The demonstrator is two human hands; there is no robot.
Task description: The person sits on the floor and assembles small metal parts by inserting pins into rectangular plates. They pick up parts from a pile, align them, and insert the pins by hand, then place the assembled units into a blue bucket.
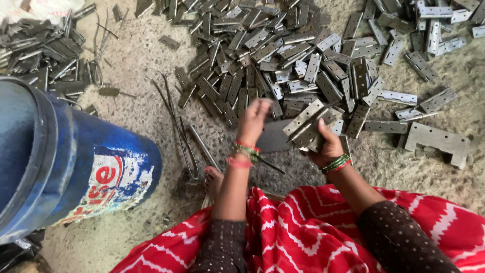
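Right hand [327, 146] grips a stack of flat grey metal hinges [309, 125] — left hand [253, 120] blurred, grip unclear — large loose hinge pile [273, 55] on the floor looks unsorted.

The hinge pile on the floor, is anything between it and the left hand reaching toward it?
Nothing visible blocks it. The left hand is blurred, right at the near edge of the hinge pile. The right hand holds a stack of hinges off to the side, not across that path.
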